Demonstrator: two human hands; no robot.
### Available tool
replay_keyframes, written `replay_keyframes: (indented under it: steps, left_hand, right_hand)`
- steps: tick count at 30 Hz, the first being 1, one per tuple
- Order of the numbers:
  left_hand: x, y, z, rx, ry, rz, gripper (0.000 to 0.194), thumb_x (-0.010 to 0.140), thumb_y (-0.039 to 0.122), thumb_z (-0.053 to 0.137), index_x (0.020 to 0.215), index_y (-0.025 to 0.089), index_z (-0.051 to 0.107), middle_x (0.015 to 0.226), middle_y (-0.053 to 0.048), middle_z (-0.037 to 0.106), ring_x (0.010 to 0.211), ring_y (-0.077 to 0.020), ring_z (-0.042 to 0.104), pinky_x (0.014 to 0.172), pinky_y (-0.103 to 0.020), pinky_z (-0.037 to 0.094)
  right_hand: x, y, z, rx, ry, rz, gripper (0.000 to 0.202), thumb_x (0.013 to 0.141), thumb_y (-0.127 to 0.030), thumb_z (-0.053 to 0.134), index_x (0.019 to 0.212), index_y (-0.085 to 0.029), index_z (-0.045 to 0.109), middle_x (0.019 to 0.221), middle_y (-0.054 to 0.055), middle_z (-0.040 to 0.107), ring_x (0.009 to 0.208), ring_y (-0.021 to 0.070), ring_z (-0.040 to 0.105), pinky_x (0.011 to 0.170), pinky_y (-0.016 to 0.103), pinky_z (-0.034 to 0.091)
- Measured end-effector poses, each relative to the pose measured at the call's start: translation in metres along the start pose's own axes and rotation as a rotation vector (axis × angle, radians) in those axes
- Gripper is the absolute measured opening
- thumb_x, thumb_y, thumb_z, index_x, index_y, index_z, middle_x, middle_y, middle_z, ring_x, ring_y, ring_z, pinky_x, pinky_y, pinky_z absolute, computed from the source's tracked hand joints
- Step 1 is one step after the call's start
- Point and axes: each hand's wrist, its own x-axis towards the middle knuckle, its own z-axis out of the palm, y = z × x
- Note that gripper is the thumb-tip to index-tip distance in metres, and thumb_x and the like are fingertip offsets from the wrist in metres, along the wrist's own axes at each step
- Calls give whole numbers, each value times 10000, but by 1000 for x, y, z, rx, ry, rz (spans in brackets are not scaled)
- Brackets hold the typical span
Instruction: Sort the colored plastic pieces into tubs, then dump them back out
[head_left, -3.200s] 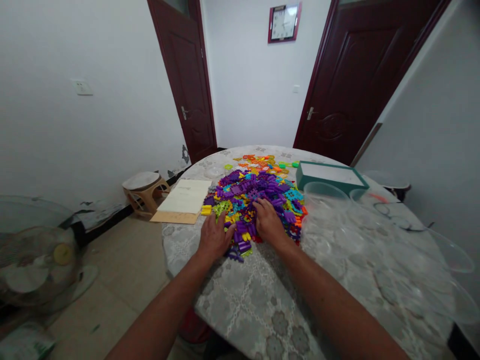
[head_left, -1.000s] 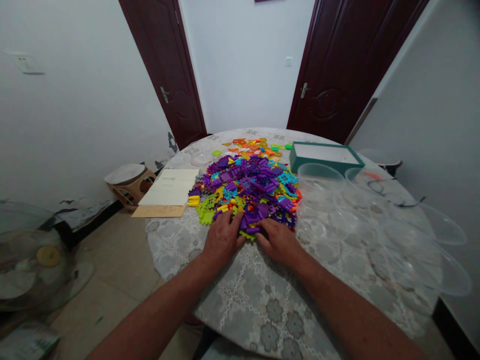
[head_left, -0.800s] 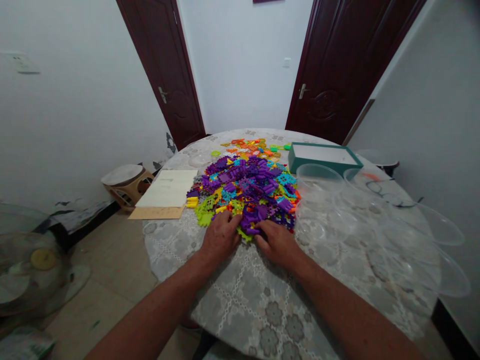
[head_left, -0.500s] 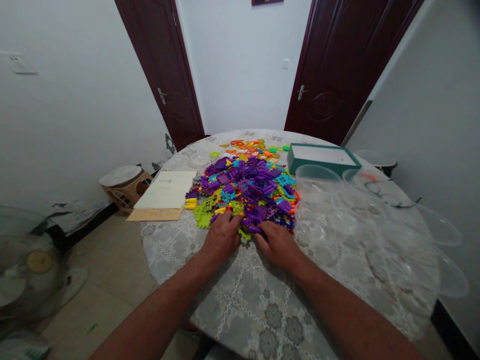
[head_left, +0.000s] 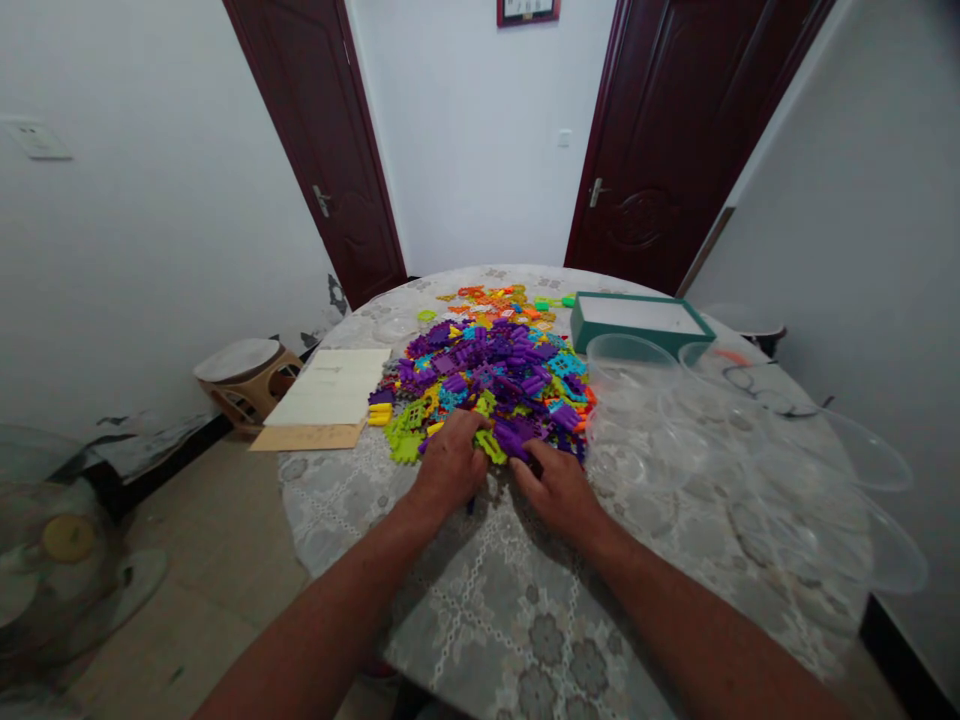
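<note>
A heap of small plastic building pieces (head_left: 491, 375), mostly purple with lime, blue, yellow and orange ones, lies on the table before me. My left hand (head_left: 452, 465) is at its near edge, fingers curled, beside a lime piece (head_left: 491, 445). A small dark bit (head_left: 471, 506) shows under that hand; what the fingers hold is hidden. To its right, my right hand (head_left: 556, 484) has its thumb and fingers at a purple piece (head_left: 514, 437) on the front of the heap. Behind the heap, orange and yellow pieces (head_left: 495, 298) lie spread flat.
An open notebook (head_left: 330, 385) lies left on brown card (head_left: 307, 437). On the right are a green-edged box (head_left: 641, 322) and several clear plastic bowls (head_left: 634, 362). A patterned cloth (head_left: 525, 620) covers the round table. A stool (head_left: 244, 375) stands left.
My left hand has pulled slightly back toward me, and a dark bit now shows beneath it. More of the lime pieces shows between my hands. The view has tilted up slightly.
</note>
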Motion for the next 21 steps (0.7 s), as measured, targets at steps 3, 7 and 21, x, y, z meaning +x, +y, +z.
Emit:
replay_keyframes:
  steps: [3, 7, 21]
  left_hand:
    - [8, 13, -5, -77, 16, -49, 411, 695, 30, 517, 1032, 195, 687, 1073, -98, 706, 1091, -268, 650, 1014, -412, 499]
    - [18, 34, -11, -333, -1, -239, 327, 764, 105, 538, 993, 220, 741, 1045, -65, 752, 1035, -253, 677, 958, -385, 502]
    - [21, 45, 24, -950, 101, -552, 247, 807, 444, 779, 886, 218, 721, 923, -23, 701, 904, -203, 629, 834, -306, 474]
  right_hand:
    - [1, -2, -1, 42, 47, -28, 122, 993, -292, 603, 983, -203, 686, 871, 38, 720, 751, 193, 650, 712, 293, 429]
    - [1, -3, -1, 67, 100, -98, 99, 1002, -278, 588, 984, -206, 653, 927, 48, 702, 846, 206, 649, 788, 308, 448]
    - [12, 4, 6, 36, 159, -45, 98, 997, -252, 572, 904, -222, 582, 879, 23, 642, 800, 194, 603, 753, 317, 451]
